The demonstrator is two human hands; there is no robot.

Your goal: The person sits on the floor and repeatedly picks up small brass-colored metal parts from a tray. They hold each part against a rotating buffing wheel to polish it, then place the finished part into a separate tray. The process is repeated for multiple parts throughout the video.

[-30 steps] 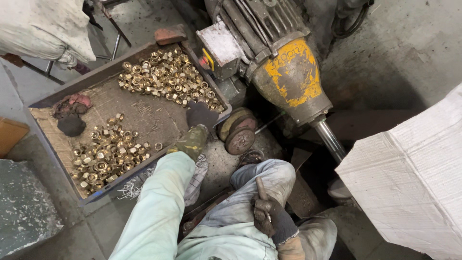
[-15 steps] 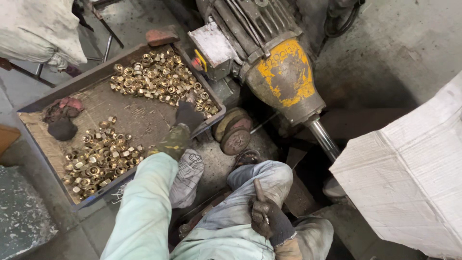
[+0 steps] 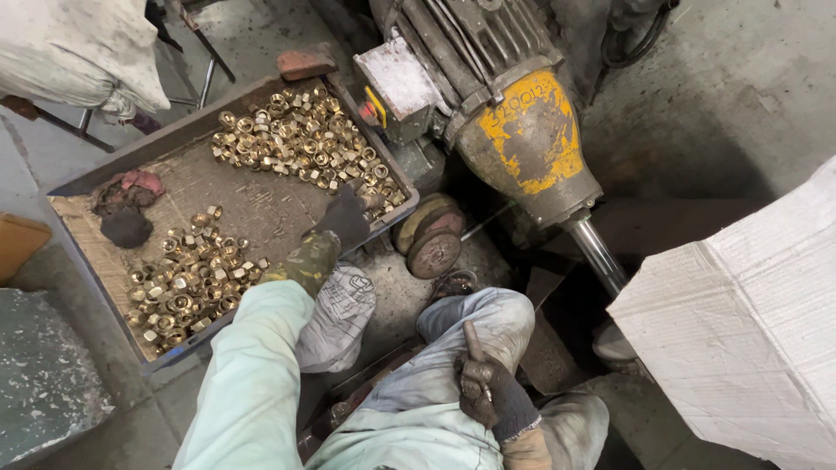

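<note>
Head view shows the gloved left hand [image 3: 344, 218] has reached farther up the metal tray [image 3: 104, 174] than half a second ago, fingers now curled down on the brass nuts [image 3: 296, 139] heaped at the tray's one o'clock corner, grasp unclear; the gloved right hand [image 3: 488, 396] stays fisted around a thin rod [image 3: 475, 344] on the knee. A second pile of nuts [image 3: 187, 278] lies at seven o'clock; dark rags [image 3: 126, 209] sit at nine o'clock.

worker's clothing, seen from above
both hands wore dark grimy gloves [image 3: 347, 218]; pale mint sleeves [image 3: 252, 374], faded dirty jeans [image 3: 475, 335].
</note>
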